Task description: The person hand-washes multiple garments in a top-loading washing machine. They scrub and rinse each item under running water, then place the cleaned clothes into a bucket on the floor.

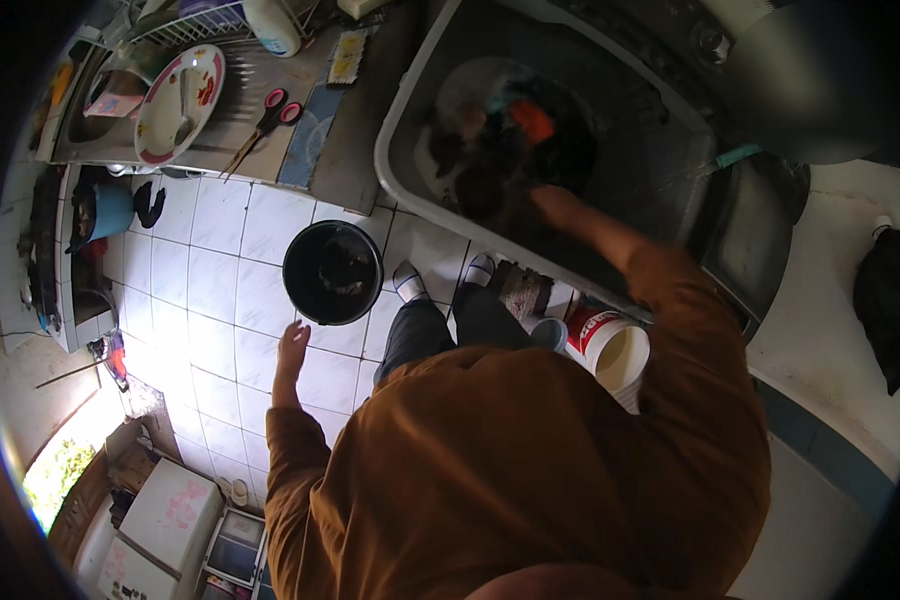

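Note:
A large grey tub (399, 112) stands before me, with dark, wet-looking items and an orange-red thing (531, 122) lying inside. My right hand (555, 204) reaches over the tub's near side into its dim interior; its fingertips are blurred, so whether they grip anything does not show. Beside my legs, my left hand (294, 343) hangs empty with its fingers apart, just behind a round black bucket (291, 289). The bucket stands on the tiled floor and has something dark in it.
A counter at upper left bears a plate (150, 135) with a spoon, scissors (264, 129) and a sponge (347, 57). A white and red bucket (585, 330) stands by my right leg. A fridge (172, 517) is at lower left.

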`<move>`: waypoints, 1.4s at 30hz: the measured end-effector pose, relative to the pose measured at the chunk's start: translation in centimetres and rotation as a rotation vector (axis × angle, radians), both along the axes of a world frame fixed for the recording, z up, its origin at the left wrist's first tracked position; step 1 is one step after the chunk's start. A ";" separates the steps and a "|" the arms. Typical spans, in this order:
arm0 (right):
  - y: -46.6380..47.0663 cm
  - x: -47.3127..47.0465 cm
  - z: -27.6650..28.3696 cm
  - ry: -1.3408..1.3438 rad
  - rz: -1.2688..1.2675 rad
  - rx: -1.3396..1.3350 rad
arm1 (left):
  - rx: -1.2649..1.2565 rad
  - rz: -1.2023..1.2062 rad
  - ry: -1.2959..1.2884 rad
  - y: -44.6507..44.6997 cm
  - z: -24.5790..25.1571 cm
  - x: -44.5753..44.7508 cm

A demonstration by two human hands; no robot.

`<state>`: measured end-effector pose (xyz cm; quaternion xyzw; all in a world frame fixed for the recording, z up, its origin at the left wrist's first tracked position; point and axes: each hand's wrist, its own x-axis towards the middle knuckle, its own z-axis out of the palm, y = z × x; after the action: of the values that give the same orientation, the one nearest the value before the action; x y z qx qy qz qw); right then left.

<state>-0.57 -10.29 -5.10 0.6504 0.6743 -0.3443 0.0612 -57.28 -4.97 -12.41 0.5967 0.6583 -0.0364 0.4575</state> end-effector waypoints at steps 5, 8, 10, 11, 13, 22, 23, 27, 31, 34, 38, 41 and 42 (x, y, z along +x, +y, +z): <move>5.8 -4.0 -11.2 -0.267 0.413 0.199 | -0.280 0.288 -0.235 -6.5 0.3 2.2; 4.5 -6.0 -9.7 -0.389 0.426 0.523 | -0.420 0.381 -0.234 -9.9 1.7 4.5; 3.1 -5.2 -9.6 -0.259 0.304 0.822 | -0.492 0.418 -0.214 -11.4 2.7 6.0; 2.6 -4.6 -9.6 -0.217 0.274 0.620 | -0.492 0.425 -0.210 -11.8 2.6 6.3; 1.9 -3.3 -9.1 -0.130 0.214 0.223 | -0.446 0.409 -0.212 -11.7 3.4 7.5; 1.3 3.6 -0.8 0.604 -0.792 -0.009 | 0.401 0.423 -0.612 -1.8 14.4 17.2; 1.8 3.1 2.2 0.654 -0.833 0.013 | 0.487 0.409 -0.653 -0.9 15.4 18.2; -0.4 1.7 8.8 0.810 -1.050 0.153 | 0.582 0.208 -0.791 1.3 21.3 24.9; -1.9 2.4 14.4 1.276 -1.404 0.232 | 0.458 -0.007 -0.927 2.7 23.1 30.5; -3.1 3.6 17.1 1.414 -1.367 0.329 | 0.508 -0.274 -0.790 3.4 23.7 34.2; -5.3 4.3 21.0 1.633 -1.308 0.376 | 0.920 -0.635 -0.408 4.2 22.2 36.5; -6.4 4.5 22.8 1.650 -1.261 0.401 | 0.962 -0.610 -0.292 4.2 21.2 36.4; -6.5 4.6 22.7 1.614 -1.242 0.407 | 0.933 -0.563 -0.292 4.0 21.1 36.4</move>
<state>4.07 -16.84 17.60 0.4575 0.1062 -0.5278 -0.7077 -20.90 -0.96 8.64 0.8871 0.3500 0.2209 0.2041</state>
